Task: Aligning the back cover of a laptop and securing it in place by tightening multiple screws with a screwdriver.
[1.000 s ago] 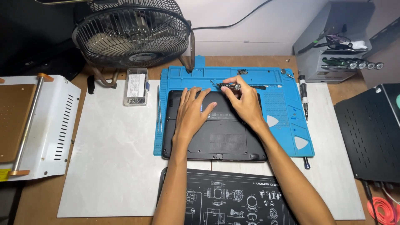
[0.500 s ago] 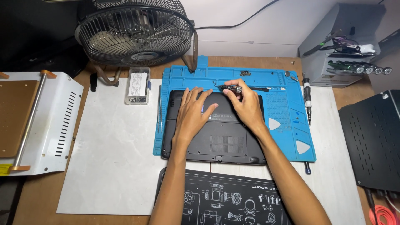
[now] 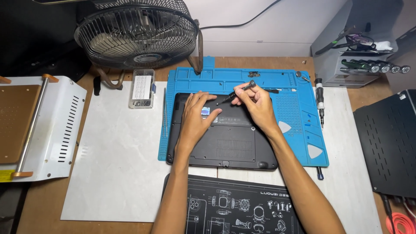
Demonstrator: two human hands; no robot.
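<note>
The black laptop (image 3: 225, 138) is lying bottom-up on the blue mat (image 3: 299, 121), near the worktop's far edge. The left hand (image 3: 197, 119) is pressing flat on its base, fingers spread. The right hand (image 3: 255, 104) is gripping a slim screwdriver (image 3: 237, 92), its tip angling down toward the far edge of the base. The bottom cover is still sitting in place, so opening looks barely begun.

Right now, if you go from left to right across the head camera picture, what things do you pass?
White metal machine → clear parts box → left hand → small screwdriver in right hand → black-and-white driver → black perforated panel.
</note>
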